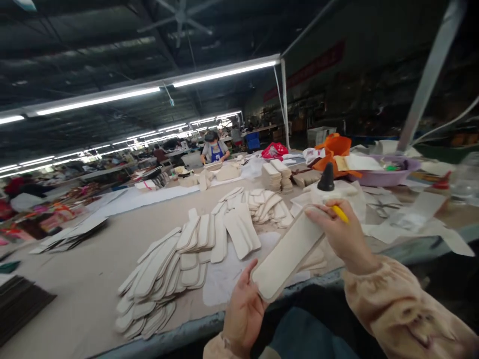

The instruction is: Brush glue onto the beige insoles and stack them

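Note:
Between my hands, tilted above the table's front edge, is a long cream panel (288, 254) with rounded corners and a darker rim. My left hand (245, 311) grips its lower end, thumb along the edge and palm turned up. At the upper end my right hand (342, 232) pinches the panel's corner. A short yellow stick-like thing (340, 214) juts from the same right hand; its kind is not clear. Many similar cream panels (168, 269) lie fanned in overlapping rows to the left. A white bottle with a black cone cap (326, 178) stands just beyond my right hand.
Stacked cream pieces (277, 177) sit farther back. A purple basin (389, 169), orange cloth (333, 149) and clear plastic scraps (419, 217) crowd the right. Dark sheets (24, 304) lie at the left. Another person (215, 149) works at the far end; a metal post (430, 75) rises right.

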The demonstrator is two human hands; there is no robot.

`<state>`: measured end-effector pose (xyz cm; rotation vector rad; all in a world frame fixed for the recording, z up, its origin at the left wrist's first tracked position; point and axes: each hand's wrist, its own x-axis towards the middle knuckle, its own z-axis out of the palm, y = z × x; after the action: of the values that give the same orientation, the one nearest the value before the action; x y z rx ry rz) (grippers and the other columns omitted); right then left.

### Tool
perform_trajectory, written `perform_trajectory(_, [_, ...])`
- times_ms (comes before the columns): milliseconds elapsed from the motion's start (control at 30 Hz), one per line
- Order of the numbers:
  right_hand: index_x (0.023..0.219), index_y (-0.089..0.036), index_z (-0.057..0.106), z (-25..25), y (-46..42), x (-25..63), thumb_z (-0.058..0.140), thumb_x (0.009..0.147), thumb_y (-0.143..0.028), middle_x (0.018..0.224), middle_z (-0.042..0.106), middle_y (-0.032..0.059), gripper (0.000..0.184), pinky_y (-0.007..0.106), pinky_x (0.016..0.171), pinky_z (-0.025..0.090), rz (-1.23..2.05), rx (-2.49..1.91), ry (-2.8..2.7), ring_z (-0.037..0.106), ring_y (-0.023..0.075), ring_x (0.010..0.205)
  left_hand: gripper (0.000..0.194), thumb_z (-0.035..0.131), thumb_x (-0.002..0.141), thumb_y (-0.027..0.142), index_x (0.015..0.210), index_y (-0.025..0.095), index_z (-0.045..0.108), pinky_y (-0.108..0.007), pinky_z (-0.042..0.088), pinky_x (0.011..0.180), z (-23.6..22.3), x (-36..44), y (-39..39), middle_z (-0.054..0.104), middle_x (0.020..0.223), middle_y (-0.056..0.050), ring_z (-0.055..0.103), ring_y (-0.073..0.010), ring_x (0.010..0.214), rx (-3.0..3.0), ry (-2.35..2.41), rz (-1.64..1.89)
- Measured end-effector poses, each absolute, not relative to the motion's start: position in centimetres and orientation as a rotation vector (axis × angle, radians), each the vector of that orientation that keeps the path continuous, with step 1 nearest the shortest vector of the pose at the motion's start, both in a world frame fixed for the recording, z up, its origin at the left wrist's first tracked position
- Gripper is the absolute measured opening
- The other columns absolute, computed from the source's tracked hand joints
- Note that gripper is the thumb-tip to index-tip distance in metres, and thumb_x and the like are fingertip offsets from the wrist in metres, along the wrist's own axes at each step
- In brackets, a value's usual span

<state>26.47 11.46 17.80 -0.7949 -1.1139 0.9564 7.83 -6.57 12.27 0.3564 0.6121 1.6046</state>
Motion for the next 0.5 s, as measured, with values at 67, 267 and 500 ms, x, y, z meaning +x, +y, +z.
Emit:
perform_trajectory(67, [0.091,-0.028,0.048,16.3,12.0,26.3,0.083,0.058,-0.036,0.087,0.069,-0.0009,0.049,0.034,0.076,0.053,0.995,-0.831,-1.084,0.067,0.0204,0.087,0.054,0.065,0.074,0.006,0.126,0.018,0.054,-0.04,0.039,0.106,12.0,7.7,-6.4,0.063,0.128,-0.01,0.057,-0.0242,0.119,0.359,0.692,1.637])
perform_trajectory(267, [0.09,-0.026,0.048,13.8,12.6,26.1,0.083,0.059,-0.034,0.083,0.065,-0.0025,0.047,0.03,0.073,0.051,1.014,-0.872,-1.063,0.065,0.0175,0.082,0.06,0.07,0.071,0.01,0.128,0.014,0.052,-0.037,0.044,0.103,10.6,7.1,-5.5,0.066,0.121,-0.01,0.058,-0.0247,0.117,0.331,0.843,1.611])
perform_trajectory(500, [0.09,-0.026,0.049,12.6,12.4,25.2,0.077,0.068,-0.04,0.085,0.06,-0.0002,0.038,0.032,0.073,0.049,0.952,-0.91,-1.163,0.06,0.0189,0.081,0.093,0.082,0.058,0.017,0.141,0.013,0.038,-0.039,0.053,0.091,6.8,4.5,-4.3,0.073,0.108,-0.013,0.066,-0.0311,0.104,0.178,1.075,1.492])
